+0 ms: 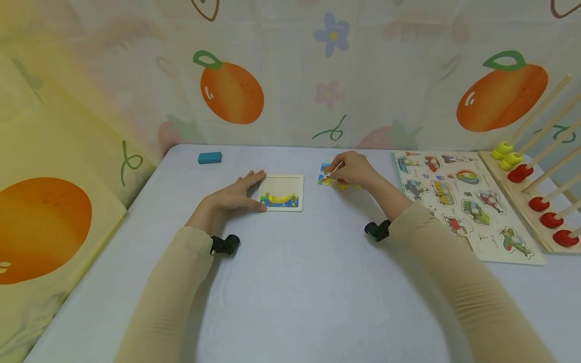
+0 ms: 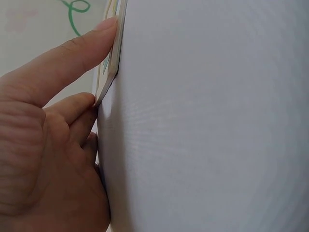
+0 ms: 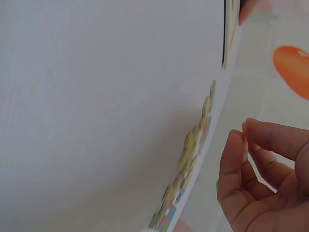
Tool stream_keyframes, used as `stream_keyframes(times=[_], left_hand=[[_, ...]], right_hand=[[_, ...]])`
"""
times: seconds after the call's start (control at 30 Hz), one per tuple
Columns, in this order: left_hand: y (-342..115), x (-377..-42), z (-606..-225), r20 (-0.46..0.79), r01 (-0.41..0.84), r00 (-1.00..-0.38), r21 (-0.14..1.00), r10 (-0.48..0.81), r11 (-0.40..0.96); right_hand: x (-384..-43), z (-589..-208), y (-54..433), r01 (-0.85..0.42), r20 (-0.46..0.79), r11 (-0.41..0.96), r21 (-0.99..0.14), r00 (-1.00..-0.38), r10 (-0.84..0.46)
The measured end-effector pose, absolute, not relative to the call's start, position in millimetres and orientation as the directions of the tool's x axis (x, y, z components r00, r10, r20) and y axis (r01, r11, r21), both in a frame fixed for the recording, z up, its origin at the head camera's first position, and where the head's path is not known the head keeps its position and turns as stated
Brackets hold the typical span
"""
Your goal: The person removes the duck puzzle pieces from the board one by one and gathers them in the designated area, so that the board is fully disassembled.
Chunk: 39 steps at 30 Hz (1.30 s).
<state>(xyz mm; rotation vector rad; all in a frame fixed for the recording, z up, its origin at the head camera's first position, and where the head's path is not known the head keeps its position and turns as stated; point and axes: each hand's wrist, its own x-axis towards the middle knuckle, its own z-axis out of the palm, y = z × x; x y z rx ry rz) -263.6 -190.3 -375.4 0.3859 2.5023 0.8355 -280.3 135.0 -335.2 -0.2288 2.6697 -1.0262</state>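
A small square puzzle tray with a pale frame lies on the table, its lower part filled with a blue and yellow picture. My left hand is at its left side, fingers fairly straight, with the thumb resting at the near edge. To the right of the tray lie colourful puzzle pieces, seen edge-on in the right wrist view. Over them, my right hand holds thumb and index fingertips together; I cannot tell whether a piece is between them. Its other fingers are curled behind.
A blue block lies at the back left. On the right are a vehicle picture board and a wooden bead stand with upright rods and red and yellow beads. A fruit-print cloth hangs behind the white table.
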Motion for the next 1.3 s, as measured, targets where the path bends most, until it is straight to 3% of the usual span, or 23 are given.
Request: stream_keyframes(times=[1.3], left_hand=[[-189, -261, -370, -0.357, 0.099, -0.843, 0.633, 0.403, 0.768]], right_hand=[[-261, -345, 25, -0.186, -0.182, 0.657, -0.730, -0.874, -0.450]])
